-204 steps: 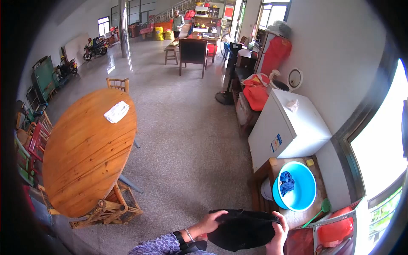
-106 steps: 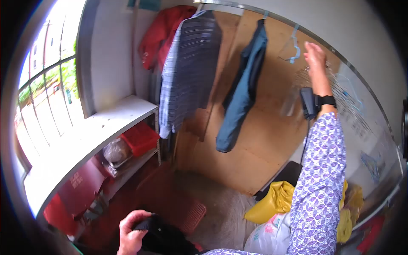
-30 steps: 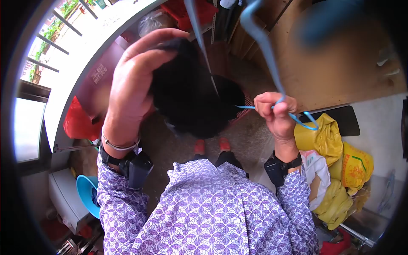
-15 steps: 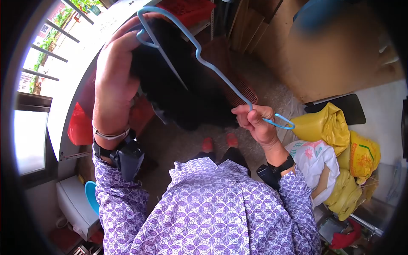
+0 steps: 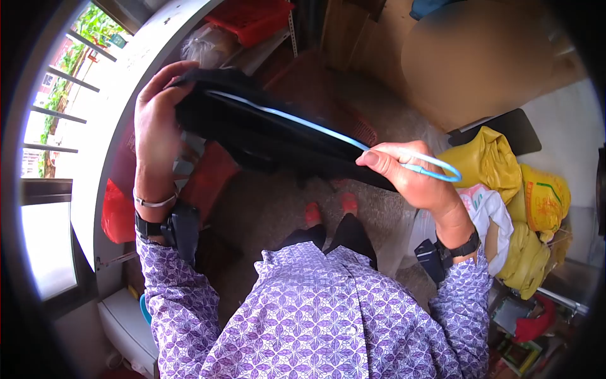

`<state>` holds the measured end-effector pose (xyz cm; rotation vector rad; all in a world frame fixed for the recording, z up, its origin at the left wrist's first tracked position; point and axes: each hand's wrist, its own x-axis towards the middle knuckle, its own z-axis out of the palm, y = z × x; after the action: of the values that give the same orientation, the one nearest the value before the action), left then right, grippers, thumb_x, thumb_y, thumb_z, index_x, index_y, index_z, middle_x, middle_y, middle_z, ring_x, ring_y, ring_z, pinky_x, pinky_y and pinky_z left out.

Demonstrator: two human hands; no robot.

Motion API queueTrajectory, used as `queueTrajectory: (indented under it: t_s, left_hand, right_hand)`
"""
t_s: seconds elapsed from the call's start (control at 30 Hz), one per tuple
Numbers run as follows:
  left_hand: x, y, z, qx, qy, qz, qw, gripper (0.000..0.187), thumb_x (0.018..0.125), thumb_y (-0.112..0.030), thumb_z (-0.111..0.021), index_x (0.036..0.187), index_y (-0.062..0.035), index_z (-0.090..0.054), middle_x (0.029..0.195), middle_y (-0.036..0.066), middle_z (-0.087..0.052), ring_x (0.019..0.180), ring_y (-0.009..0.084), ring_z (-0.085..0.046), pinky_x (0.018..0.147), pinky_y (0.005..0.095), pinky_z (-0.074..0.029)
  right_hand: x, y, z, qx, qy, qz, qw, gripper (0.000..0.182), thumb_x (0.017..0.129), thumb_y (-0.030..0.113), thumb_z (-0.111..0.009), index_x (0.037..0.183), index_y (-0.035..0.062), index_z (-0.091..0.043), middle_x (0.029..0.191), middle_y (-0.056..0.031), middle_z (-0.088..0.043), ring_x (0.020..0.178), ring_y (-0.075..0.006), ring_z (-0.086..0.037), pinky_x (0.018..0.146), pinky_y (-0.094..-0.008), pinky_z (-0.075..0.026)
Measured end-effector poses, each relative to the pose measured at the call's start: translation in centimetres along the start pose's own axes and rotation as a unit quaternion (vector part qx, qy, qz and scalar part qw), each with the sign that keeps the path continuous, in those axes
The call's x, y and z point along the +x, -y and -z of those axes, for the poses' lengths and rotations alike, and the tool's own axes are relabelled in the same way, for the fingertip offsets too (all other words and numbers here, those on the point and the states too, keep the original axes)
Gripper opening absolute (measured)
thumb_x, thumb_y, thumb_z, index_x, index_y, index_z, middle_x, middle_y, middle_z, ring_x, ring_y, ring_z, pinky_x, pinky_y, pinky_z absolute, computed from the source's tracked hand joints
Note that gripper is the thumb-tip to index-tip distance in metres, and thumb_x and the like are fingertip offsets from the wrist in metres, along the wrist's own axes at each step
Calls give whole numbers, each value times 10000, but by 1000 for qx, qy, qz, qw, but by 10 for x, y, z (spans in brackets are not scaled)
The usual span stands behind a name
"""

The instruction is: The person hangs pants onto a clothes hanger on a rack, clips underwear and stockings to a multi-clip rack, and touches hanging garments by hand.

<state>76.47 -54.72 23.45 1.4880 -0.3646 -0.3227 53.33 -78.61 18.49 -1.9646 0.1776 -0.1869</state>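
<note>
A blue hanger (image 5: 309,125) lies across a black cloth item (image 5: 252,136), its far end hidden in the folds. My right hand (image 5: 413,174) is closed round the hanger's near end, and a loop of it sticks out to the right. At the upper left, my left hand (image 5: 161,114) grips the edge of the black cloth between thumb and fingers. The cloth stretches between the two hands, above the floor.
Yellow bags (image 5: 483,167) and a white bag (image 5: 492,215) stand at the right. A red basket (image 5: 255,22) is on a shelf at the top. Red bags hang by the white ledge (image 5: 95,145) and barred window at left. Cardboard leans at the upper right.
The hanger's hook end has gone from above the cloth into its folds. My left hand moved down and left; my right hand moved slightly right. The cloth is stretched flatter.
</note>
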Motion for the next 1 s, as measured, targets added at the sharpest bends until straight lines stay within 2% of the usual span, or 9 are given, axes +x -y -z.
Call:
queueTrajectory:
  t_s: [0.2,0.33,0.47,0.5,0.57,0.67,0.77,0.83,1.0]
  left_hand:
    - [-7,29,-18,111,30,7,993,222,775,4,-577,984,-7,-652,861,45,-648,796,115,-601,736,212,-453]
    - [-8,53,-11,168,27,40,985,201,777,-25,-562,957,-16,-650,850,28,-634,804,111,-580,749,212,-436]
    - [-8,74,9,204,60,-49,976,174,791,-72,-589,934,7,-647,833,63,-641,796,129,-589,717,247,-454]
    - [-11,82,7,167,90,-70,979,179,795,-88,-581,928,12,-645,845,68,-636,808,129,-583,718,250,-453]
    - [-35,58,-30,112,95,45,988,242,792,-88,-542,996,18,-616,900,74,-615,832,144,-577,760,261,-464]
    - [-72,32,-116,152,144,-70,975,366,786,-128,-557,1132,-9,-566,1081,92,-573,979,194,-533,927,316,-385]
    - [-102,24,-86,125,391,-77,908,377,842,-191,-576,1163,0,-528,1041,58,-544,973,157,-501,871,276,-362]
    - [-133,-5,-104,118,380,1,918,427,767,-86,-589,1167,54,-534,1071,145,-603,977,232,-568,891,329,-431]
    - [-113,43,-71,175,415,-39,892,310,829,-171,-585,1078,13,-570,945,74,-589,900,173,-543,829,272,-397]
  right_hand:
    - [-11,6,4,-93,107,-45,989,326,886,229,-586,669,-14,-575,548,-152,-473,488,-200,-445,514,-343,-386]
    - [-25,19,1,-112,154,-25,981,283,877,189,-577,673,-7,-578,600,-202,-519,524,-290,-529,529,-376,-399]
    - [-50,-5,-11,-34,65,179,981,218,874,197,-577,762,23,-645,647,-173,-583,594,-273,-607,565,-358,-465]
    - [-56,8,-4,-72,151,65,984,211,877,198,-570,782,28,-651,678,-165,-599,614,-269,-613,568,-363,-466]
    - [-66,8,-7,-24,130,37,991,315,887,261,-553,682,29,-608,574,-144,-549,519,-267,-559,520,-372,-429]
    - [-96,-12,9,-104,16,-4,994,359,844,291,-562,622,11,-598,531,-170,-526,488,-312,-536,509,-404,-420]
    - [-123,26,-10,-53,-49,-142,987,344,785,327,-632,688,-2,-653,628,-181,-608,645,-341,-615,633,-431,-469]
    - [-156,26,-7,-9,-67,-154,986,333,792,301,-632,665,-7,-644,603,-179,-594,595,-330,-592,595,-433,-440]
    - [-226,65,-44,43,-236,-102,966,356,804,268,-633,588,-8,-572,513,-153,-528,505,-296,-524,541,-416,-394]
